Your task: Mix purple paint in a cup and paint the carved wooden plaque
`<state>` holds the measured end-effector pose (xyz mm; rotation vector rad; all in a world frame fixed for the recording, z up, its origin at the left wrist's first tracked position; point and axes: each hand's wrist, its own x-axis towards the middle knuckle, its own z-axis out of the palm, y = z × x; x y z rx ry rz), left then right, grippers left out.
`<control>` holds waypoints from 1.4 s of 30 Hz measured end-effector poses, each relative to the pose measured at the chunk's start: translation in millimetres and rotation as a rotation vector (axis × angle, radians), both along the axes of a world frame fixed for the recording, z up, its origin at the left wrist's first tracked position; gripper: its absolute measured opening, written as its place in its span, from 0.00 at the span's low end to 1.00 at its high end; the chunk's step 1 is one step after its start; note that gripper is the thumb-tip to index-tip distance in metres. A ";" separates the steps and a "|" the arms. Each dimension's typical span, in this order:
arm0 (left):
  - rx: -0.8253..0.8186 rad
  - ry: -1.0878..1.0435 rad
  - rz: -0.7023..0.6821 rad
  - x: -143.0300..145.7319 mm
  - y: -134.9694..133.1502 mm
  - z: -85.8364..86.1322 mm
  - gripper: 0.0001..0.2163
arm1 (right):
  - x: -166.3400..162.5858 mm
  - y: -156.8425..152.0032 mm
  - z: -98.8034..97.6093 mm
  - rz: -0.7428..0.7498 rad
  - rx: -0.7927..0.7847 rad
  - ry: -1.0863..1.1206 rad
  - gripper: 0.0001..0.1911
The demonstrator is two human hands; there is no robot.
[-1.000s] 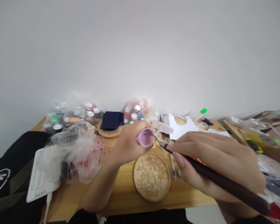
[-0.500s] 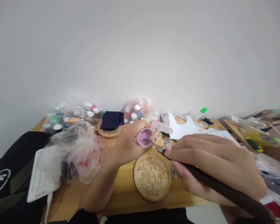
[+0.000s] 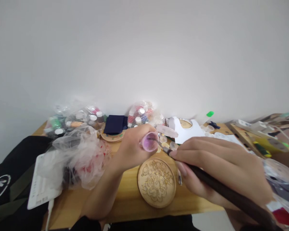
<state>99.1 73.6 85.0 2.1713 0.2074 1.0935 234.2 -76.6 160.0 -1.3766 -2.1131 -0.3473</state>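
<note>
Tilted toward me, a small clear cup [image 3: 150,142] with purple-pink contents is gripped in my left hand [image 3: 132,147], its fingers wrapped round the sides. My right hand [image 3: 221,170] pinches a dark-handled tool [image 3: 214,184] with a metal ferrule and a thin bent metal tip. That tip reaches inside the cup; whether it touches the contents is hard to tell. Below the cup, a round wooden disc [image 3: 157,183] with a carved floral pattern lies on the wooden table [image 3: 127,199]. A small metal piece [image 3: 179,178] lies between the disc and my right hand.
Crumpled translucent plastic [image 3: 86,157] and a white box-like device [image 3: 44,179] are on the left. Bags of small white-capped jars [image 3: 141,115] line the wall, beside a dark blue folded cloth [image 3: 114,124]. White paper [image 3: 191,130] and small round lids [image 3: 163,139] lie behind my hands.
The tool's tip has shifted slightly upward inside the cup, with my right hand moving a little along. My left hand and the cup stay in place.
</note>
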 end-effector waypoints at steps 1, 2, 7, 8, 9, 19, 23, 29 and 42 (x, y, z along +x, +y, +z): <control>0.000 0.006 -0.002 0.1 0.0 -0.1 0.04 | 0.2 0.0 0.1 0.003 0.007 -0.002 0.06; 0.001 0.007 -0.003 0.1 0.0 -0.2 0.04 | 0.3 -0.1 0.2 0.010 0.007 -0.007 0.06; 0.009 0.012 0.007 0.5 -0.1 -0.1 0.04 | -1.0 -1.1 0.4 0.002 -0.007 0.006 0.06; 0.014 0.011 0.011 0.5 0.0 -0.1 0.04 | -1.3 -1.0 0.4 0.010 -0.009 0.006 0.06; 0.018 0.010 0.012 0.4 0.0 -0.1 0.04 | -1.7 -0.8 0.4 0.020 -0.009 0.006 0.05; 0.008 0.026 0.014 -0.8 -0.1 1.1 0.04 | -2.4 -1.1 -2.1 -0.021 -0.005 0.024 0.06; 0.002 0.016 0.019 -0.8 0.5 0.5 0.04 | -2.0 -2.2 -2.7 0.005 -0.007 0.011 0.04; 0.003 0.004 0.017 -0.2 1.5 -0.3 0.04 | -3.1 -2.7 -3.7 -0.024 -0.015 0.028 0.05; 0.024 0.026 0.002 -1.0 1.3 0.9 0.03 | -5.7 -0.4 -1.1 -0.013 -0.004 0.014 0.05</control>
